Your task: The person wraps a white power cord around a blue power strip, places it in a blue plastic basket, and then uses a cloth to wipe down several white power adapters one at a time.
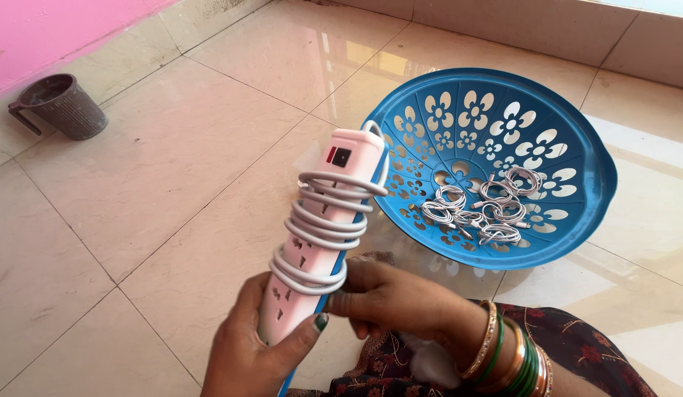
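Observation:
A white power strip (341, 158) with a blue back has its own white cord (323, 228) wound around its middle in several loops. My left hand (246, 345) grips its lower end from below, thumb across the front. My right hand (393, 298) touches the strip's right edge near the lowest loops, fingers curled against the blue side. Bangles ring my right wrist.
A blue perforated plastic basket (576, 132) stands on the tiled floor to the right, with several coiled white cables (488, 202) lying in it. A grey ribbed mug (62, 106) stands at the far left near a pink wall.

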